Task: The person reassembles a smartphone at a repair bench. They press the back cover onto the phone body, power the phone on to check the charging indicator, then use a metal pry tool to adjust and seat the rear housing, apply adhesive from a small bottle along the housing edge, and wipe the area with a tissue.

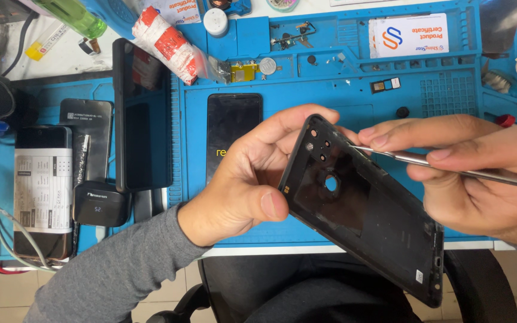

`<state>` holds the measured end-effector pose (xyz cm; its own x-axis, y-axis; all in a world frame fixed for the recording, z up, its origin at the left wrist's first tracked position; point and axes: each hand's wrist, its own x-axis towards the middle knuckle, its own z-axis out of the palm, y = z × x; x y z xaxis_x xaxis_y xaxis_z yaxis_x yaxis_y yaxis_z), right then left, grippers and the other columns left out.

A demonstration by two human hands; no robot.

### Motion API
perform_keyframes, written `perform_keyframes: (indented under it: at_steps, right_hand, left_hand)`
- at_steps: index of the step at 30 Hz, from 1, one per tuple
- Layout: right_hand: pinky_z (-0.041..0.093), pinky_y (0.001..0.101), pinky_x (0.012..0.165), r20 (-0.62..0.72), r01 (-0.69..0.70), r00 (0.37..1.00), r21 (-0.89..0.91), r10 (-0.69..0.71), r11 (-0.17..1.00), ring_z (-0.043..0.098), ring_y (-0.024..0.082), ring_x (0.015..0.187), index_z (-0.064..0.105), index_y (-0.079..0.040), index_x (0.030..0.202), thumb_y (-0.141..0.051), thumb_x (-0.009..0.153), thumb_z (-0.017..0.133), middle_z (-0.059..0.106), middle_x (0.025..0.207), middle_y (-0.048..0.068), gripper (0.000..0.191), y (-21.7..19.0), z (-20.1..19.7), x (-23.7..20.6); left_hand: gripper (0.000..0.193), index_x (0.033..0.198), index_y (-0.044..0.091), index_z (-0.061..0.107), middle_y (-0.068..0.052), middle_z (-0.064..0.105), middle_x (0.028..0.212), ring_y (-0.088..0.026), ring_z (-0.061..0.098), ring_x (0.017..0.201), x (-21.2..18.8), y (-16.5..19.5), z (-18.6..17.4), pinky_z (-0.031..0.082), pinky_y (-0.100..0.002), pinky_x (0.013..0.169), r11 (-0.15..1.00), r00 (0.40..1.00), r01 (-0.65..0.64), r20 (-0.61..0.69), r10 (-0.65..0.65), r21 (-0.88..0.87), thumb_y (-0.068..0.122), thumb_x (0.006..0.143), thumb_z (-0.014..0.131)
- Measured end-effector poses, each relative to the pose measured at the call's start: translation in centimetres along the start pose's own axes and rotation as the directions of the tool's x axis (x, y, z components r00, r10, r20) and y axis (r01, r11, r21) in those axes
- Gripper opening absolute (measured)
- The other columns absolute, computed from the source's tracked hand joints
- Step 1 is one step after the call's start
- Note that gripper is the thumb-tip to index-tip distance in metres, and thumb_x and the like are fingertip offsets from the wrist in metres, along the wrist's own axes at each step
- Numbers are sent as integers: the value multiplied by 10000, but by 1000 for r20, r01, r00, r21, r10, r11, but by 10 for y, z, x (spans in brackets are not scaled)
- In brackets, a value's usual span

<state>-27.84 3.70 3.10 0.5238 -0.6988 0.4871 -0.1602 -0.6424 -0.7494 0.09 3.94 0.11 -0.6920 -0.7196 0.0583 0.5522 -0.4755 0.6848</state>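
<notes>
Your left hand (243, 179) grips a black phone back cover (366, 215), thumb pressed on its near edge and fingers curled behind its top corner. The cover tilts above the near edge of the blue work mat (330, 78), inner side facing you, with a round hole near its middle and small camera openings by the top corner. Your right hand (480, 173) pinches thin metal tweezers (450, 167) between thumb and fingers, and the tip touches the cover's top edge beside those openings.

Behind the cover, on the mat, a black phone (233, 122) lies screen up, partly hidden by your left fingers. Left of the cover, off the mat's raised edge, sit a small black earbud case (100, 203), 1 phone with a white printed label (43, 188) and a long dark screen panel (142, 113). Farther back on the mat lie a red and white wrapped roll (166, 42), a white cap (215, 22), small metal parts (291, 37) and a white card (410, 34).
</notes>
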Motion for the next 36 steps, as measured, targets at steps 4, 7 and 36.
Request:
perform_keyframes:
  at_steps: [4,7,36]
  right_hand:
    - [570,478,1014,-10,-21,1000,-6,21,1000,705,349,1160,561,-29,1044,50,989,539,659,1160,161,99,0,0,0]
    - [568,476,1010,-15,-15,1000,13,15,1000,700,346,1159,522,-12,1052,38,978,535,655,1150,168,90,0,-1,0]
    - [572,473,976,11,46,999,-34,-46,998,705,374,1121,555,-19,1039,80,960,545,658,1124,203,127,0,-2,2]
  left_hand:
    - [1014,1565,22,384,-193,594,1415,-291,584,1346,1,-1,0,498,-461,1208,1000,1000,-4,-10,4,10,476,836,924]
    - [1028,1568,21,372,-186,586,1428,-287,586,1367,1,1,2,491,-453,1211,1000,1000,4,-8,-4,15,492,836,918]
    - [1094,1594,14,328,-227,504,1475,-324,519,1404,3,3,5,470,-496,1205,1000,999,27,-19,-27,-12,620,840,837]
